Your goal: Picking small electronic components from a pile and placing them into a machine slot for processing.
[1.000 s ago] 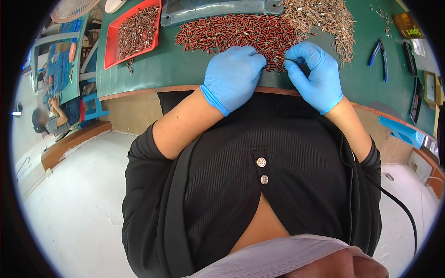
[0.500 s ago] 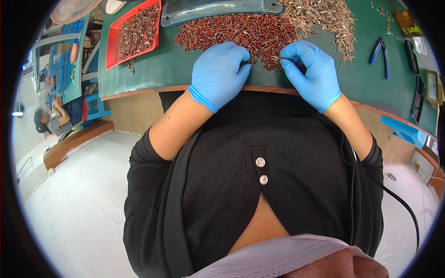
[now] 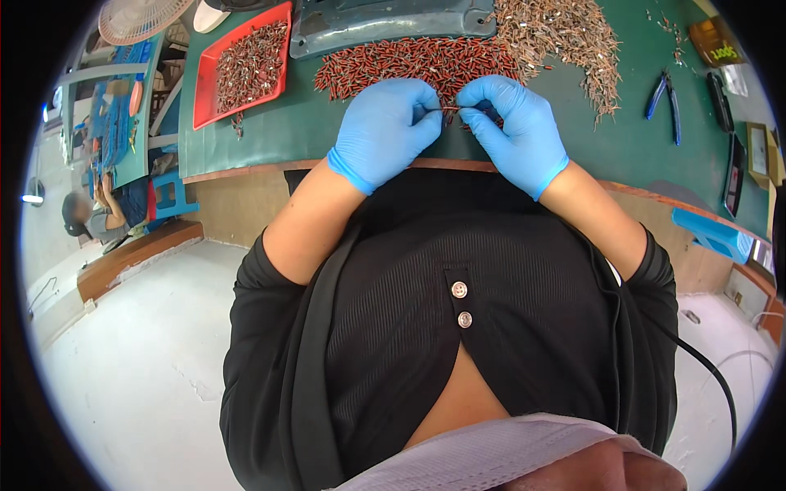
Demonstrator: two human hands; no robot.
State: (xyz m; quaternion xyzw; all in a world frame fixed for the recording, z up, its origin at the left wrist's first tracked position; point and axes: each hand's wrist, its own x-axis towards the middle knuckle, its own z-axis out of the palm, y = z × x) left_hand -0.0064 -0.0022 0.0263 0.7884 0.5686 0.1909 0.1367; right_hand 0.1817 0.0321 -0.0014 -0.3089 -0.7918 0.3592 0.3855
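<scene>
My left hand (image 3: 381, 127) and my right hand (image 3: 520, 131), both in blue gloves, are close together at the table's near edge. Between their pinched fingertips runs a thin, dark wire-like piece (image 3: 449, 108), and each hand grips one end; its exact kind is too small to make out. Just beyond the fingers spreads a heap of small red parts with thin metal leads (image 3: 393, 65). A heap of tan, leaded parts (image 3: 565, 41) adjoins it on the right.
A red tray (image 3: 202, 90) of similar small parts stands at left, beside a blue-grey plastic tray (image 3: 385, 33). Blue-handled pliers (image 3: 675, 119) lie at right on the green tabletop (image 3: 270, 143). Another person (image 3: 102, 214) sits at a table far left.
My right hand has moved left, close to my left hand. The thin piece now spans both hands' fingertips.
</scene>
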